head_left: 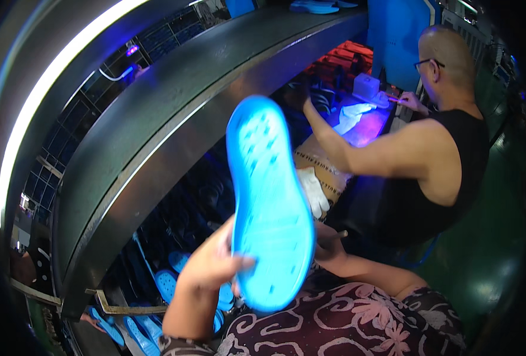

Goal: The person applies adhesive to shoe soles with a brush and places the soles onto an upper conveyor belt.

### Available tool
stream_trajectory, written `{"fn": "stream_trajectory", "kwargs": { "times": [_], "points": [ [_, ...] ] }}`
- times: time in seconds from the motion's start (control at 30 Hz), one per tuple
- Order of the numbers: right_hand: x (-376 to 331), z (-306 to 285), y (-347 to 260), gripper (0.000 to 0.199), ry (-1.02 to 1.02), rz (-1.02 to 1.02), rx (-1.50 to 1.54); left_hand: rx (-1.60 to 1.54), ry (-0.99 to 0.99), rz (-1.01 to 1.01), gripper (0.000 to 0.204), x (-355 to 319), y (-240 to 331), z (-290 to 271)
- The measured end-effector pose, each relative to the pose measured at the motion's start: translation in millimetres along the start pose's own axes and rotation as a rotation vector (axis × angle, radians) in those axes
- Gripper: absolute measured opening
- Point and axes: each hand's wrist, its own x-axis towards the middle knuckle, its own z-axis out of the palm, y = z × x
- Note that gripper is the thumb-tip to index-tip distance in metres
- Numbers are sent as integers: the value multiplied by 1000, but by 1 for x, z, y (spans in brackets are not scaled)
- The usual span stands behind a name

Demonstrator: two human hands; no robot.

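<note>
A bright blue shoe sole (269, 202) is held up in front of me, toe end upward, with a patch of small marks near its toe. My left hand (218, 258) grips it by the heel, thumb lying on the face and fingers behind the edge. My right hand (329, 246) is partly hidden behind the sole's right edge. A thin stick-like handle (338, 235) pokes out of its closed fingers; the other end is out of sight.
A dark conveyor belt (174, 113) curves past at chest height. Several blue soles (167, 285) lie at lower left. A white glove (313, 193) rests on cardboard (319, 160). At right, a co-worker (429, 148) reaches toward a violet-lit bench (373, 127).
</note>
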Motion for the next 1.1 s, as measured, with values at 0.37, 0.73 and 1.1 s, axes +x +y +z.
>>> {"fn": "stream_trajectory", "kwargs": {
  "times": [0.37, 0.73, 1.1],
  "points": [
    [16, -43, 16, 24, -11, 186, -182, -431, 330, 404, 76, 297, 116, 20],
    [10, -20, 35, 30, -58, 317, 117, 578, 935, 83, 20, -56, -98, -124],
    [-2, 41, 22, 30, -217, 358, 77, 1059, 1320, -431, 52, -306, -259, -212]
  ]
}}
